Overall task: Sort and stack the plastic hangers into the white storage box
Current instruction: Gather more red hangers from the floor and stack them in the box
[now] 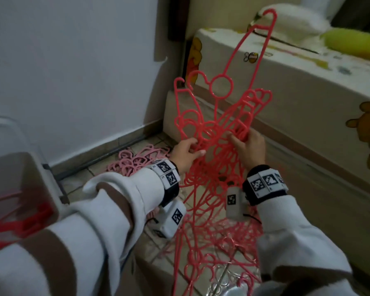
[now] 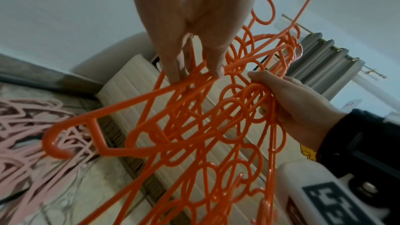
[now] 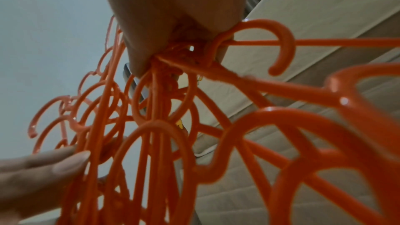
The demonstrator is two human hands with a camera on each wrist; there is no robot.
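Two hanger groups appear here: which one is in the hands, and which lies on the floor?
The coral-red tangled hangers are held by left hand and right hand; the pale pink hangers lie untouched on the floor tiles.

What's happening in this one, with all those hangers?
A person holds up a tangled bunch of red hangers with both hands: the left hand grips one side and the right hand the other, fingers hooked through the loops. The bunch hangs down to the tiled floor. A separate heap of pale pink hangers lies by the wall. The white storage box at the left already holds some red hangers.
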